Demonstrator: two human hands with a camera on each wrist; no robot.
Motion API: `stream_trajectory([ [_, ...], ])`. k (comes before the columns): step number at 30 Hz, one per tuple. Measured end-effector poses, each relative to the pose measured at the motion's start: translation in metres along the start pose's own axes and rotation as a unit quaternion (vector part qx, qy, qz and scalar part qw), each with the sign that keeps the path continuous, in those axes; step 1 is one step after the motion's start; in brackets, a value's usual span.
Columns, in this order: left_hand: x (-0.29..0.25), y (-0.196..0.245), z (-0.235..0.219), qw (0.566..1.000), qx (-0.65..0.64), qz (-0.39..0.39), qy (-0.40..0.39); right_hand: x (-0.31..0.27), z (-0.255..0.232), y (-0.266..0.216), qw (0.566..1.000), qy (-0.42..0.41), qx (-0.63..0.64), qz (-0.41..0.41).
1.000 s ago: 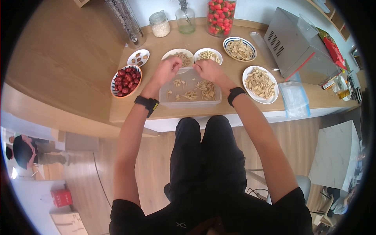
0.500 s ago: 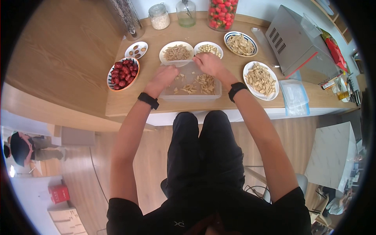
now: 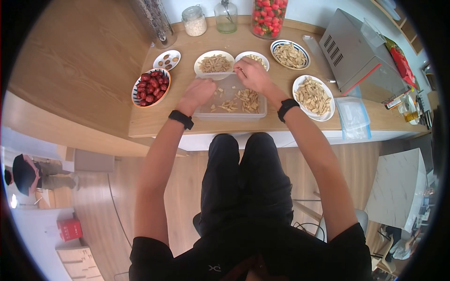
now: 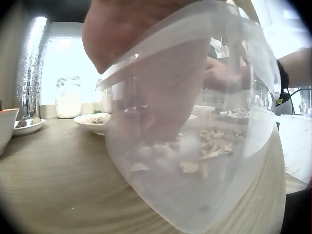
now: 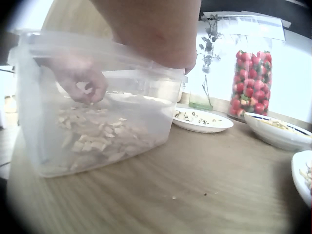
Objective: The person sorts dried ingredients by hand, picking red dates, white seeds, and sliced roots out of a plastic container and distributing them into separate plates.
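A clear plastic box (image 3: 229,116) stands near the counter's front edge, with pale slices (image 3: 248,100) scattered on its bottom. My left hand (image 3: 199,91) reaches over its left side. Through the box wall in the right wrist view, the left hand's (image 5: 80,80) thumb and finger meet in a pinch at small pale pieces (image 5: 92,145). At the box's far rim is my right hand (image 3: 251,75), its fingers bent; their tips are unclear, so whether they hold anything cannot be told. Behind the box are a plate of thin strips (image 3: 214,63) and a plate of whitish pieces (image 3: 260,58).
To the left are a bowl of red dates (image 3: 151,88) and a small plate of round slices (image 3: 167,60). On the right stand two dishes of slices (image 3: 313,99), plastic bags (image 3: 352,118) and a grey appliance (image 3: 347,51). Jars (image 3: 194,21) and a strawberry-filled container (image 3: 268,18) line the back.
Compared with a second ago, my left hand has moved from above the strip plate down and toward me, into the box. My right hand has shifted slightly at the far rim.
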State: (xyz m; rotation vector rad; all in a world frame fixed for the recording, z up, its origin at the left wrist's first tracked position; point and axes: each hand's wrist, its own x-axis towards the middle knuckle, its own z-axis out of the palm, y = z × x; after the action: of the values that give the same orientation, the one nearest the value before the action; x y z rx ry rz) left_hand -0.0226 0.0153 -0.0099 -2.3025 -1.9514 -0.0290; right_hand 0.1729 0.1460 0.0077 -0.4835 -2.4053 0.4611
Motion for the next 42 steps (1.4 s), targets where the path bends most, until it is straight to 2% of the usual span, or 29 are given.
stream_trajectory([
  [2, 0.000, 0.001, -0.004, 0.999, -0.033, -0.014, 0.001, 0.001, -0.008, -0.007, 0.994, 0.039, -0.007, -0.107],
  [3, -0.001, 0.004, -0.007, 0.997, -0.070, -0.029, 0.001, -0.001, -0.010, -0.012, 0.993, 0.037, -0.006, -0.108],
  [5, -0.002, 0.004, -0.007, 0.995, -0.094, -0.026, 0.017, -0.008, -0.011, -0.023, 0.994, -0.073, -0.001, -0.086],
  [6, -0.002, 0.003, -0.006, 0.993, -0.115, -0.019, 0.034, -0.009, -0.011, -0.027, 0.994, -0.074, 0.000, -0.085],
  [8, -0.002, 0.003, -0.006, 0.990, -0.135, -0.016, 0.041, -0.012, -0.013, -0.030, 0.946, -0.310, -0.087, -0.040],
  [10, 0.000, 0.004, -0.009, 0.987, -0.154, -0.013, 0.048, -0.020, -0.002, -0.017, 0.949, -0.300, -0.083, -0.052],
  [12, -0.003, 0.004, -0.010, 0.980, -0.168, 0.003, 0.109, -0.020, 0.007, -0.012, 0.950, -0.293, -0.077, -0.069],
  [13, -0.005, 0.005, -0.010, 0.980, -0.168, 0.003, 0.107, -0.020, 0.010, -0.009, 0.944, -0.313, -0.087, -0.054],
  [15, -0.002, 0.005, -0.014, 0.945, -0.299, -0.038, 0.124, -0.018, 0.008, -0.010, 0.939, -0.328, -0.102, -0.037],
  [16, 0.000, 0.006, -0.016, 0.946, -0.298, -0.034, 0.125, -0.019, 0.007, -0.011, 0.937, -0.330, -0.112, -0.037],
  [18, 0.001, 0.001, -0.013, 0.832, -0.515, -0.134, 0.155, -0.021, 0.006, -0.013, 0.935, -0.331, -0.123, -0.034],
  [19, 0.004, -0.006, -0.013, 0.833, -0.516, -0.131, 0.153, -0.022, 0.007, -0.015, 0.944, -0.308, -0.118, -0.030],
  [21, 0.018, -0.029, -0.010, 0.818, -0.513, -0.090, 0.243, -0.025, 0.006, -0.016, 0.951, -0.288, -0.113, -0.026],
  [22, 0.023, -0.036, -0.011, 0.818, -0.513, -0.091, 0.244, -0.024, 0.005, -0.017, 0.951, -0.289, -0.105, -0.032],
  [24, 0.032, -0.050, -0.023, 0.815, -0.519, -0.175, 0.190, -0.023, 0.005, -0.020, 0.951, -0.293, -0.096, -0.040],
  [25, 0.043, -0.065, -0.012, 0.812, -0.527, -0.132, 0.211, -0.022, 0.005, -0.020, 0.948, -0.301, -0.099, -0.035],
  [26, 0.050, -0.070, -0.015, 0.812, -0.527, -0.132, 0.213, -0.021, 0.005, -0.019, 0.945, -0.308, -0.103, -0.031],
  [28, 0.058, -0.076, -0.017, 0.858, -0.435, -0.155, 0.223, -0.021, 0.005, -0.018, 0.947, -0.305, -0.096, -0.033],
  [31, 0.066, -0.083, -0.016, 0.866, -0.408, -0.159, 0.241, -0.022, 0.008, -0.015, 0.952, -0.292, -0.080, -0.038],
  [35, 0.068, -0.078, -0.020, 0.860, -0.411, -0.179, 0.245, -0.021, 0.007, -0.018, 0.956, -0.284, -0.075, -0.028],
  [37, 0.062, -0.064, -0.021, 0.886, -0.260, -0.207, 0.323, -0.020, 0.005, -0.019, 0.953, -0.292, -0.077, -0.033],
  [38, 0.054, -0.055, -0.025, 0.887, -0.259, -0.207, 0.322, -0.020, 0.004, -0.020, 0.950, -0.299, -0.079, -0.037],
  [40, 0.036, -0.035, -0.035, 0.906, -0.267, -0.095, 0.313, -0.018, 0.003, -0.022, 0.951, -0.291, -0.095, -0.037],
  [41, 0.026, -0.024, -0.036, 0.907, -0.268, -0.094, 0.309, -0.020, 0.003, -0.024, 0.951, -0.287, -0.112, -0.038],
  [42, 0.015, -0.015, -0.036, 0.919, -0.287, -0.056, 0.265, -0.020, 0.002, -0.023, 0.951, -0.287, -0.110, -0.037],
])
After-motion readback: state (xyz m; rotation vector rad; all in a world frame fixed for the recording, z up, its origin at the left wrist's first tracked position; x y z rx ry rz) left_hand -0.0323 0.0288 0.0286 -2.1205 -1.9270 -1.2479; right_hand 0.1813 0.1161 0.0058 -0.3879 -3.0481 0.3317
